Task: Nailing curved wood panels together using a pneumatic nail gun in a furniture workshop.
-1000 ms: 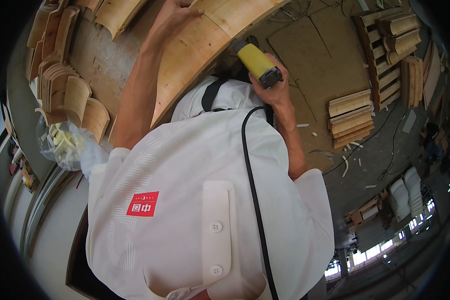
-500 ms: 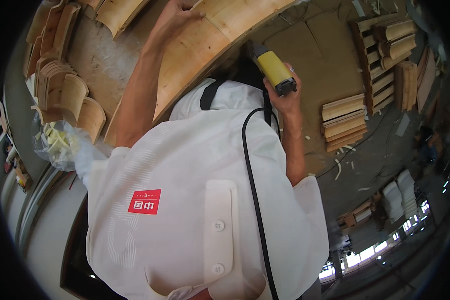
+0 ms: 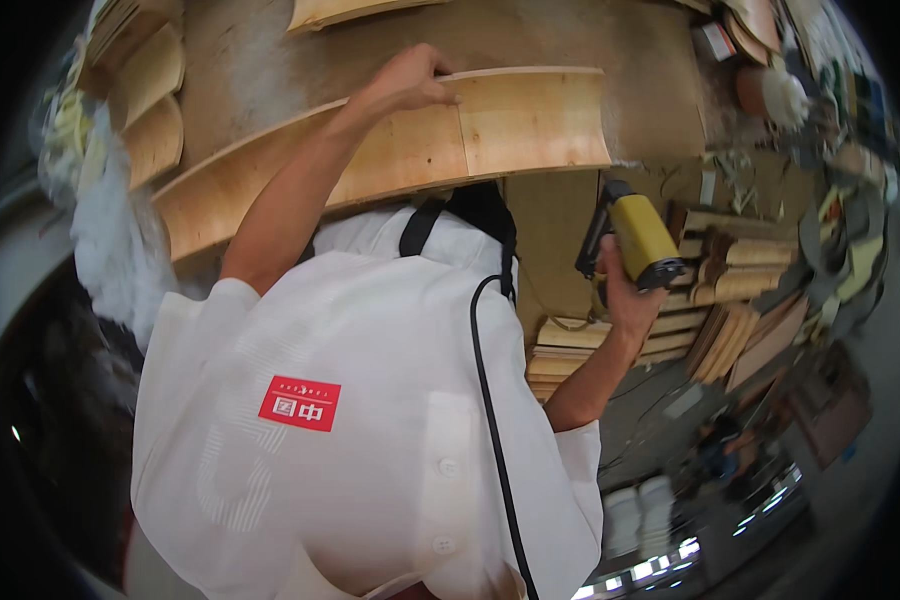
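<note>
My left hand (image 3: 410, 80) grips the top edge of a long curved plywood panel (image 3: 390, 160) that lies on the workbench (image 3: 570, 40). My right hand (image 3: 625, 295) holds a yellow and black power tool (image 3: 635, 240) by its handle, lifted clear of the panel and below its right end. A black cable (image 3: 490, 420) runs down over my white shirt (image 3: 340, 420).
Stacks of curved wooden pieces (image 3: 145, 95) stand at the upper left beside white plastic wrapping (image 3: 105, 230). More stacked wooden strips (image 3: 710, 290) lie at the right on the floor. Clutter and scraps (image 3: 820, 120) fill the far right.
My right hand has drawn the yellow tool back off the panel and down to the right. The left hand has stayed on the panel's top edge while the view shifted.
</note>
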The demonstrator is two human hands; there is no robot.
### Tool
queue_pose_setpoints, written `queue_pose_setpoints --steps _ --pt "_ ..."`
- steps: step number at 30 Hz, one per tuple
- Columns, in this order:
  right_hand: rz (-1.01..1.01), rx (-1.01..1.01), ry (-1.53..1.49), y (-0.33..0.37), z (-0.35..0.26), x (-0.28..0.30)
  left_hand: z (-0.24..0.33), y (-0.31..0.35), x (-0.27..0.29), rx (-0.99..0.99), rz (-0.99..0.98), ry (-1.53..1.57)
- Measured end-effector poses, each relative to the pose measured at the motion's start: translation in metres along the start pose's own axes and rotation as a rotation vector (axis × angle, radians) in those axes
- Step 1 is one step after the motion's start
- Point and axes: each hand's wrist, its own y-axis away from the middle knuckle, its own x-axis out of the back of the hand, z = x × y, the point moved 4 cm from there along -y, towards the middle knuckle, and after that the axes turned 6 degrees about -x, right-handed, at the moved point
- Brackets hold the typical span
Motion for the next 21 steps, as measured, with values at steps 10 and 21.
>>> queue_pose_setpoints --steps 10,21 --pt "-0.506 0.060 0.111 -0.100 -0.136 -0.025 0.019 0.010 -0.003 0.068 0.081 -0.093" --pt "-0.700 -0.132 0.503 -0.117 -0.209 -0.167 0.014 0.010 -0.003 0.090 0.121 0.001"
